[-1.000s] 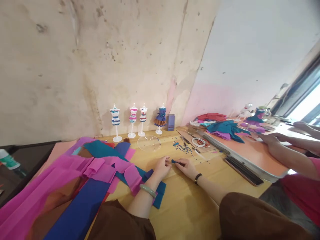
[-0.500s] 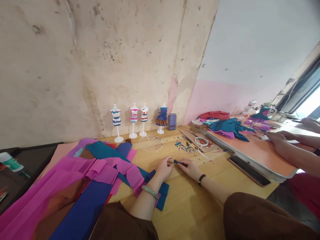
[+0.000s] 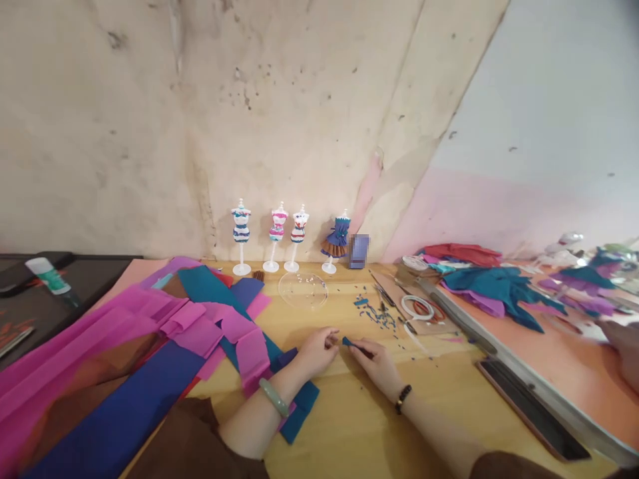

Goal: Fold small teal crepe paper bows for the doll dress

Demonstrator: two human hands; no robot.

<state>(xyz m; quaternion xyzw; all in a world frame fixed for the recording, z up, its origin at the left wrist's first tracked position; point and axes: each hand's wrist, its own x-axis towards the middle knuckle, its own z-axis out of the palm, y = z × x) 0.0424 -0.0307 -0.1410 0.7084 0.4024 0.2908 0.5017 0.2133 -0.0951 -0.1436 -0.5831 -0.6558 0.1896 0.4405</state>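
My right hand [image 3: 375, 362] pinches a small rolled or folded piece of blue paper [image 3: 346, 341] over the wooden table, its teal end pointing left. Facing it, my left hand [image 3: 320, 351] has loosely curled fingers with a gap between fingertip and thumb, and nothing visible in them. A small space separates the hands. Beyond them lie blue paper scraps [image 3: 375, 316] and a clear round dish [image 3: 302, 291] with tiny bits in it. Magenta crepe paper strips [image 3: 249, 342] and a teal strip [image 3: 302, 412] lie beside and beneath my left forearm.
Small dress-form stands [image 3: 241, 233] line the wall, one wearing a blue and brown dress [image 3: 337, 238]. Tweezers [image 3: 384, 295] and coiled white cord [image 3: 417, 307] lie at right. A phone [image 3: 532, 407] rests by the neighbouring orange table, where another person's hand [image 3: 622, 342] shows. A glue stick [image 3: 47, 276] lies left.
My view has shifted, so the phone appears nearer. My left hand has drawn slightly away from the blue paper piece, widening the gap. My right hand still holds it.
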